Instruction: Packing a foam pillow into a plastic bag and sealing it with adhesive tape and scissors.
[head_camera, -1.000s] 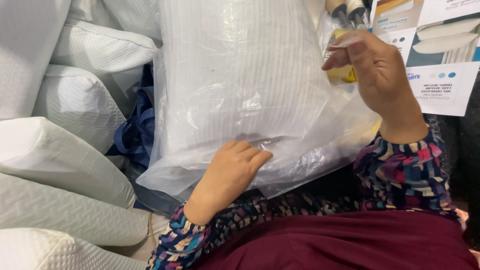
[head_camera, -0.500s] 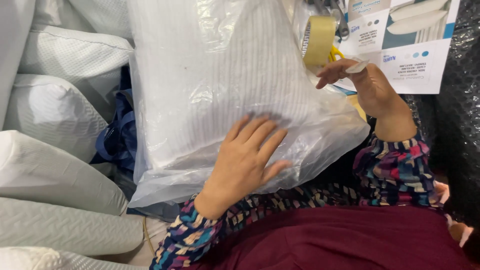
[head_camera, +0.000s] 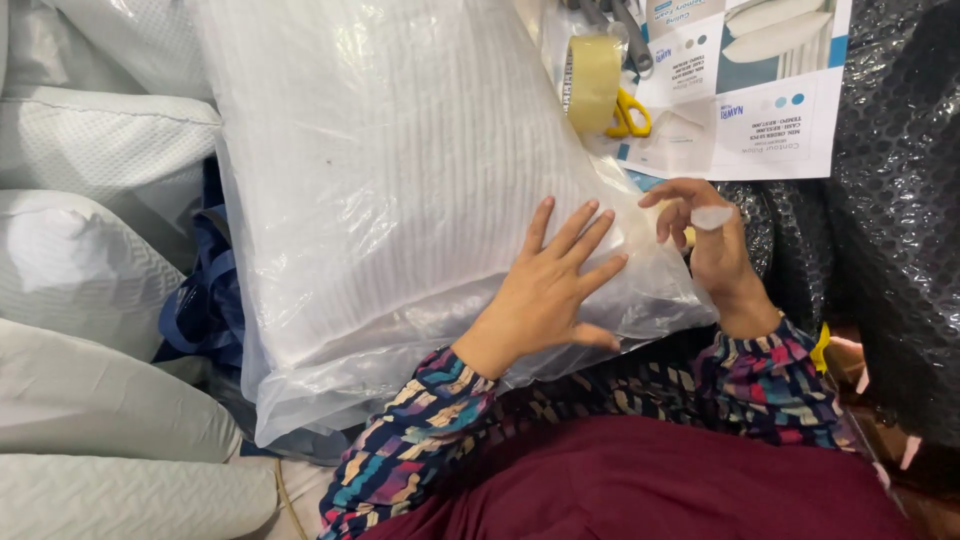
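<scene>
The bagged pillow (head_camera: 400, 190), a white ribbed pillow sealed in a clear plastic bag, occupies the centre of the head view and rests against the person's lap. Its long axis runs from the upper edge of the frame down toward the lower left, tilted slightly from vertical; the loose, empty end of the bag points down and toward the person, where the film gathers in folds. The left hand (head_camera: 550, 290) lies flat and open on the lower right part of the bag, fingers spread and pointing up and to the right, palm pressing the plastic against the pillow. The right hand (head_camera: 705, 235) is just beside the bag's right edge, fingers partly curled, with a short piece of clear tape (head_camera: 712, 216) stuck on its fingertips; it grips nothing else, and whether it touches the bag film cannot be told. Both sleeves carry a multicoloured pattern. Above the right hand, a roll of tan packing tape (head_camera: 592, 82) stands on edge, touching the pillow bag's upper right side, with yellow-handled scissors (head_camera: 630, 110) just beside it. A printed cardboard box (head_camera: 760, 100) in white and blue lies behind these. Black bubble wrap (head_camera: 890, 200) fills the right side of the frame. Further white pillows (head_camera: 90, 280) are stacked along the left side, with blue straps (head_camera: 205, 310) between them and the bagged pillow.
</scene>
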